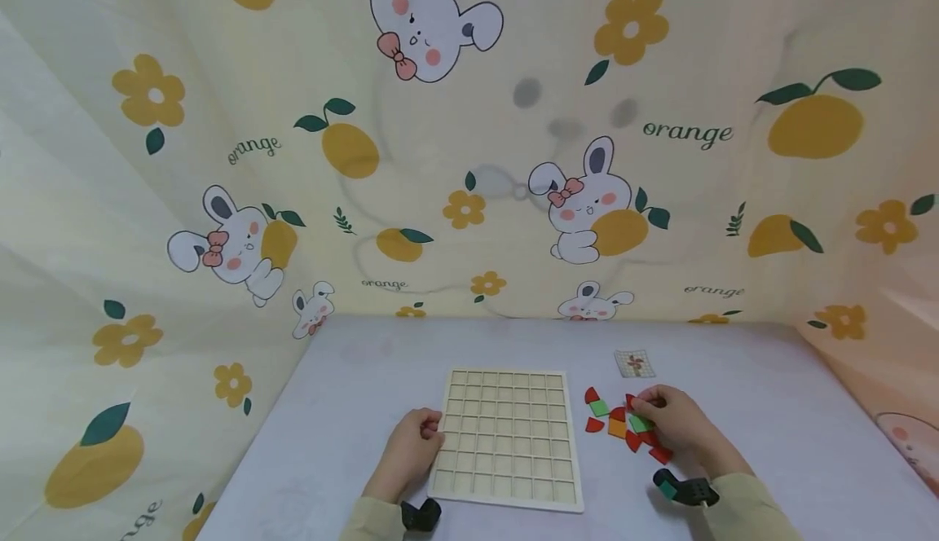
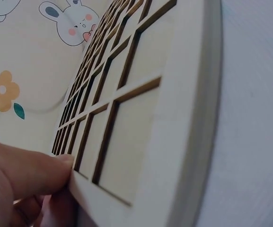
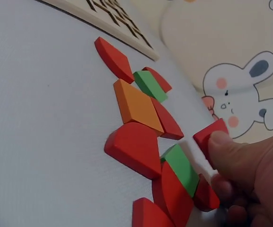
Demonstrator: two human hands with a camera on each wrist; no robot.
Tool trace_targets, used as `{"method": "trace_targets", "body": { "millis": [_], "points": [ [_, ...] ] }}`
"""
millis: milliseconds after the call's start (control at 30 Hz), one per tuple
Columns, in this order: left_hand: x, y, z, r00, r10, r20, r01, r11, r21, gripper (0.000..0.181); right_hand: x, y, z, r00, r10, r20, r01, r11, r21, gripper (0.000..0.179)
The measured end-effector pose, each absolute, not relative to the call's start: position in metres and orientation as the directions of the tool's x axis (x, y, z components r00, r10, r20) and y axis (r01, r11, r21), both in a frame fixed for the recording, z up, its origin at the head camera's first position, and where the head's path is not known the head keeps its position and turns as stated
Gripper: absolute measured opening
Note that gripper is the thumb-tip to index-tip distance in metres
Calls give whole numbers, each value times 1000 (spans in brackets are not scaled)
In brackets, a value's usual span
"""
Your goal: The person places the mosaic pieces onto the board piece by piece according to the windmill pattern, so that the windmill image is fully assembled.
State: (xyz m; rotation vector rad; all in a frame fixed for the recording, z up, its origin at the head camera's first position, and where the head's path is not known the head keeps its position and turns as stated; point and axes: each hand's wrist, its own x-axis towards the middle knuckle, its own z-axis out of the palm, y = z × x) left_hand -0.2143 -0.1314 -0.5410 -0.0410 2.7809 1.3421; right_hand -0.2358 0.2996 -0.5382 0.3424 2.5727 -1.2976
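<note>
Now, right hand (image 1: 678, 420): over the right part of the counter (image 1: 330, 419), its grip clamped on a red block (image 3: 211, 135), with the thumb pressed to one face and the other fingers curled below.
Held block: at the far edge of the cluster of loose pieces, just apart from the green piece (image 3: 181, 169) near it in the right wrist view.
Left hand (image 1: 414, 435): at the left edge of the grid board (image 1: 504, 444), its grip clamped on the rim, thumb on top and the other fingers bent beneath the thumb.
Grid board: flat on the middle of the counter, between the two hands, pale, with rows of recessed square compartments and a plain raised border.
Loose pieces: right of the board, lying close together, some touching; several are red with a curved side, such as the red piece (image 1: 595, 424) at the left of the group, and an orange square (image 1: 617, 427) lies among them.
Card (image 1: 634, 363): small, on the far side of the pieces, printed with a pinwheel-like figure on a grid.
Wrists: pale sleeves (image 1: 759, 508), each with a black device (image 1: 421, 515) beside it.
Backdrop: a cream curtain (image 1: 440, 125) with rabbits, oranges and yellow flowers, beyond the counter's far edge.
</note>
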Motion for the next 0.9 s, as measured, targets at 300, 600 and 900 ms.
{"method": "trace_targets", "body": {
  "millis": [300,600,900],
  "points": [
    [-214,-137,-544,-998,-29,-55,-61,643,764,30,-232,293,-538,-944,121,-306,326,470,-820,41],
    [-213,-138,-547,-999,3,-32,-23,647,762,31,-227,286,-531,-952,119,-283,305,465,-831,34],
    [-215,-132,-544,-999,13,-32,-16,659,752,31,-237,279,-525,-963,114,-243,266,526,-808,33]
  ]
}}
